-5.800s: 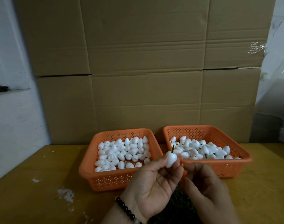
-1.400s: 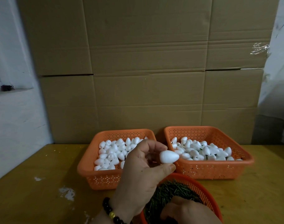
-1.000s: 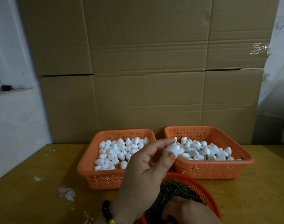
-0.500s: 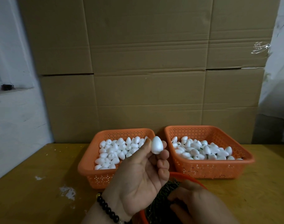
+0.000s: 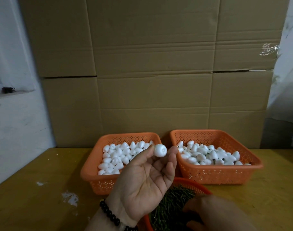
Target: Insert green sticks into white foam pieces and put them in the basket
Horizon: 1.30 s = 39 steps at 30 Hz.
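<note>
Left hand [image 5: 145, 179] raised palm-up, pinching a white foam piece [image 5: 160, 150] between thumb and fingertips, in front of the left orange basket [image 5: 92, 174] of plain foam pieces. Right of that basket, a second orange basket [image 5: 252, 165] (foam with green sticks showing). Nearer than that basket, a round orange basket [image 5: 199, 187] of green sticks [image 5: 172, 202], right hand [image 5: 216, 214] over it, grip unclear.

The foam piece [image 5: 160, 150] is plain white, as are the pieces heaped in both rectangular baskets. The left basket [image 5: 92, 170] and right basket [image 5: 217, 174] are orange with a pattern of small perforations. The round basket [image 5: 190, 182] is orange-red; its sticks [image 5: 172, 202] are dark green. The bench [image 5: 34, 189] is mustard yellow with white flecks. The bracelet [image 5: 109, 214] has glossy black beads. The cardboard [image 5: 150, 72] is brown.
</note>
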Tool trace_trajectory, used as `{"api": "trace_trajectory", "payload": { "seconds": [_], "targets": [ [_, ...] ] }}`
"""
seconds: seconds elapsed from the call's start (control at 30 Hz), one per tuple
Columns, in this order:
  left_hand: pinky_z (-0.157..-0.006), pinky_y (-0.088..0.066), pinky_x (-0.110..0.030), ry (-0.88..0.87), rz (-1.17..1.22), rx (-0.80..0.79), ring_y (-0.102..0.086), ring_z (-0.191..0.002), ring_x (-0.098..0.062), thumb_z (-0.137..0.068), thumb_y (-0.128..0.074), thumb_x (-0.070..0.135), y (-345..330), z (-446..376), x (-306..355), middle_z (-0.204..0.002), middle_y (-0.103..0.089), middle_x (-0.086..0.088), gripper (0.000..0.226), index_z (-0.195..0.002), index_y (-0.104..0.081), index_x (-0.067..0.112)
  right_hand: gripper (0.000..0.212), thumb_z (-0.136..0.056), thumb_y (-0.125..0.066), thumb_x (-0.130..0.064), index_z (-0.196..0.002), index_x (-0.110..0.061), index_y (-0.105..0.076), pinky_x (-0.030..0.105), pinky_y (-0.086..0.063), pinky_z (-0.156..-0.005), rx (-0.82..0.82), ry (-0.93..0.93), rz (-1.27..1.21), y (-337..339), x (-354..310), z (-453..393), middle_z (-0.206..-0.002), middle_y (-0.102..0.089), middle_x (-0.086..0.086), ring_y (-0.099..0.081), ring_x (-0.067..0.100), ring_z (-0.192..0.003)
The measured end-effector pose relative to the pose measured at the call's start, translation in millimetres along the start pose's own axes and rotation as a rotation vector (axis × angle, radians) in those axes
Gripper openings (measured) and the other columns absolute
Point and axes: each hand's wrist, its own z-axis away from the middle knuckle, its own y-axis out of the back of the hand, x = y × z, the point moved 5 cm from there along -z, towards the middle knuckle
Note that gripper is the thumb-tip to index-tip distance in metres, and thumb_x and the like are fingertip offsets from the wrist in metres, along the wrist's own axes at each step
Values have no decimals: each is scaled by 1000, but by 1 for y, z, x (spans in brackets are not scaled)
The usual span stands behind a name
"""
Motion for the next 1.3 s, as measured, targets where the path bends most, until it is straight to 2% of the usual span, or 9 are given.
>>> {"api": "trace_trajectory", "payload": {
  "seconds": [0.27, 0.47, 0.63, 0.77, 0.9, 1.03, 1.1, 1.17, 1.3],
  "targets": [
    [-47, -49, -21, -39, -28, 157, -57, -63, -14, -72, -70, 15, 16, -8, -1, -91, -64, -15, 61, -130, -55, 3, 28, -91, -55, -44, -119, -39, -54, 27, -49, -93, 6, -23, 2, -1, -5, -1, -120, -55, -17, -56, 5, -108],
    [-46, -50, -23, -30, -9, 127, -56, -59, -13, -67, -76, 23, 14, -8, -2, -80, -63, -12, 56, -118, -60, 5, 23, -88, -57, -45, -108, -34, -58, 26, -50, -89, 41, -36, -42, 3, -8, 3, -112, -55, -17, -57, 4, -103],
    [-45, -49, -23, -24, 13, 142, -57, -57, -14, -65, -75, 26, 14, -9, -4, -81, -63, -9, 73, -133, -55, 11, 19, -84, -60, -49, -96, -34, -60, 24, -51, -85, 59, -65, -98, 7, -9, 4, -95, -54, -20, -58, 1, -95],
    [-45, -51, -23, -33, 35, 148, -58, -58, -14, -57, -80, 23, 15, -10, -4, -79, -62, -8, 68, -121, -61, 11, 24, -79, -64, -55, -71, -36, -51, 15, -48, -72, 92, -126, -128, 11, -5, 6, -78, -54, -19, -57, -3, -81],
    [-47, -52, -25, -38, 30, 172, -59, -62, -15, -59, -80, 22, 19, -11, -3, -78, -63, -10, 61, -116, -63, 8, 24, -77, -68, -51, -69, -33, -55, 16, -49, -67, 179, -186, -192, 13, 4, 4, -77, -62, -13, -60, 0, -74],
    [-43, -49, -23, -15, 3, 197, -60, -62, -16, -65, -76, 22, 23, -11, -3, -84, -64, -12, 58, -119, -61, 5, 25, -78, -76, -24, -63, -28, -57, 23, -52, -59, 380, -148, -474, 13, 13, 4, -71, -70, -8, -64, 5, -62],
    [-42, -47, -22, -11, -26, 222, -59, -61, -15, -66, -76, 22, 25, -11, -3, -85, -65, -12, 58, -120, -61, 5, 21, -82, -73, -13, -70, -17, -56, 28, -54, -56, 401, -162, -753, 11, 18, 5, -71, -73, -4, -68, 12, -57],
    [-41, -44, -20, -5, -59, 257, -59, -57, -14, -67, -75, 24, 28, -11, -5, -83, -67, -10, 58, -120, -60, 7, 18, -86, -66, -3, -78, -2, -51, 37, -55, -55, 382, -170, -1085, 8, 19, 3, -78, -75, 8, -72, 28, -64],
    [-38, -41, -18, 0, -108, 292, -57, -50, -10, -72, -72, 27, 30, -11, -10, -79, -68, -5, 47, -116, -62, 16, 18, -75, -65, -2, -78, 4, -48, 30, -51, -41, 475, -153, -1608, 12, 17, 1, -78, -69, 27, -69, 31, -58]
  ]
}}
